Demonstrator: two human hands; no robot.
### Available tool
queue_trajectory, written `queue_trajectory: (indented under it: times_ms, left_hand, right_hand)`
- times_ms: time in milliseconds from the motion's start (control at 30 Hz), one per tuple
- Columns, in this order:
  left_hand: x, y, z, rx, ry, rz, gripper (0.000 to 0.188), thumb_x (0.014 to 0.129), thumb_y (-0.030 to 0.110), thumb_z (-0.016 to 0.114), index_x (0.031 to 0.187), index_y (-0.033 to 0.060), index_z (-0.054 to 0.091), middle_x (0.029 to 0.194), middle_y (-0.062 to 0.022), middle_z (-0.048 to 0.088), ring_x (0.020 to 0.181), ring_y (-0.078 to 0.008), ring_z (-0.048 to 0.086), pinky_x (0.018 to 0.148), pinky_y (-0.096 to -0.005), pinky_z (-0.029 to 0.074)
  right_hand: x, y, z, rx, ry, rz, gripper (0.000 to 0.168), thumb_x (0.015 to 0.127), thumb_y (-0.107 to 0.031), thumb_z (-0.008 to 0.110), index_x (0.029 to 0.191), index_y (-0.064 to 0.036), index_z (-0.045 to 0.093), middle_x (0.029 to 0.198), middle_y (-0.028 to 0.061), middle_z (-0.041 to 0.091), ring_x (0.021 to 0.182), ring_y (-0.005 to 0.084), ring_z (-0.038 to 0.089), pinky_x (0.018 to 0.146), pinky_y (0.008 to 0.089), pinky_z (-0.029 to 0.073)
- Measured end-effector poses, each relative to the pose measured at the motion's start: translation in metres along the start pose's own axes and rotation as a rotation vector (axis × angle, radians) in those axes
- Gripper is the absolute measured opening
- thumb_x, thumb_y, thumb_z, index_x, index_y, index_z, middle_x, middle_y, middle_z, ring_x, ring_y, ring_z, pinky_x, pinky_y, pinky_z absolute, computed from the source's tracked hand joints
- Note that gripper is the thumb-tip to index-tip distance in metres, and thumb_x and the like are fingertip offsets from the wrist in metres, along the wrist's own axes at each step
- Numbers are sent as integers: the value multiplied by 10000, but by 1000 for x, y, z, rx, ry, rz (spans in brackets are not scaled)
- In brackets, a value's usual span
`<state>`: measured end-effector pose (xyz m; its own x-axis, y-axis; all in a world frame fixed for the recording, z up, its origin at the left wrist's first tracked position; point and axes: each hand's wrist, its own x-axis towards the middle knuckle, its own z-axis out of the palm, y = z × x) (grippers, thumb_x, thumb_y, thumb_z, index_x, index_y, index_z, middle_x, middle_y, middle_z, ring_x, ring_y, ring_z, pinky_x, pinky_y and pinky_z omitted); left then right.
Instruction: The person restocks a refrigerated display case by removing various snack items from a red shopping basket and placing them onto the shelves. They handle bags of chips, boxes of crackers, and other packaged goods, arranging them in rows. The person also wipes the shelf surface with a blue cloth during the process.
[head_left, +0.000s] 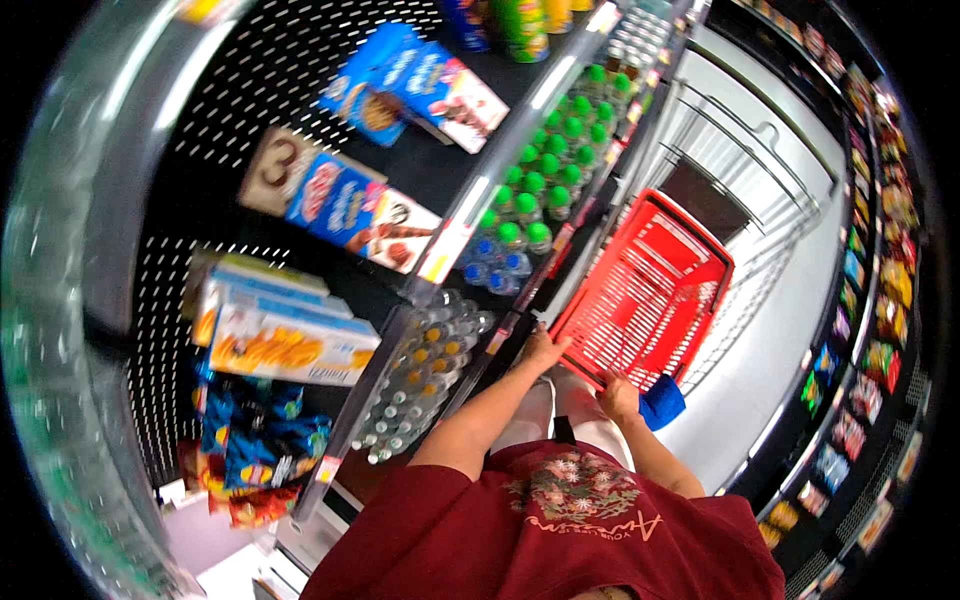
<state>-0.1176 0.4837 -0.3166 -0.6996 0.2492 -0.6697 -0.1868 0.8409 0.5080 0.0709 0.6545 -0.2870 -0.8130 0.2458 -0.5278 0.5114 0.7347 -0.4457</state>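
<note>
Both hands are at the near rim of a red plastic shopping basket (641, 277), which shows no goods inside. My left hand (543, 348) grips its near left corner. On the rim's near side, further right, my right hand (618, 396) is closed. A blue object (661, 403) hangs beside the right hand; what it is cannot be told. Just beyond the basket stands a wire shopping cart (750, 150) with a dark panel. Whether the basket rests on the cart cannot be told.
Left is a black shelf with boxed snacks (289, 337), wafer boxes (360, 214) and chip bags (259, 442). Green-capped bottles (555, 161) and other bottles (420, 367) stand lower down. On the right, across the pale floor (720, 420), another shelf holds packaged snacks (881, 360).
</note>
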Motion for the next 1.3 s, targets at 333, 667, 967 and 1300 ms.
queue_trajectory:
  times_ms: [333,667,967,1300]
  left_hand:
    - [-150,12,-114,-401,393,471,438,916,201,763,1288,43,591,1217,-174,679,974,-269,717,823,-383,576]
    - [-281,1,-260,-550,1106,547,285,999,47,654,1276,20,587,1189,-79,631,989,-134,637,795,-262,532]
    - [-294,-13,-317,-498,1229,447,644,917,90,778,1459,15,439,1387,-171,504,1164,-241,573,822,-329,539]
    - [-267,-41,-320,-281,1208,366,731,875,167,824,1467,17,423,1255,-202,577,1170,-317,532,880,-431,536]
  right_hand:
    - [11,1,-3,97,170,-210,681,780,-449,860,1261,-18,644,1188,250,687,1101,426,657,971,515,525]
    - [-9,-327,-192,655,112,-716,552,929,-180,776,1424,-59,564,1189,119,683,1039,216,661,855,359,562]
    - [-28,-515,-241,473,237,-1271,797,884,-310,816,1543,-76,434,1317,228,630,1197,360,623,941,445,550]
    - [-24,-547,-230,575,5,-1165,813,825,-412,878,1401,50,537,1202,172,675,1038,217,653,803,322,556]
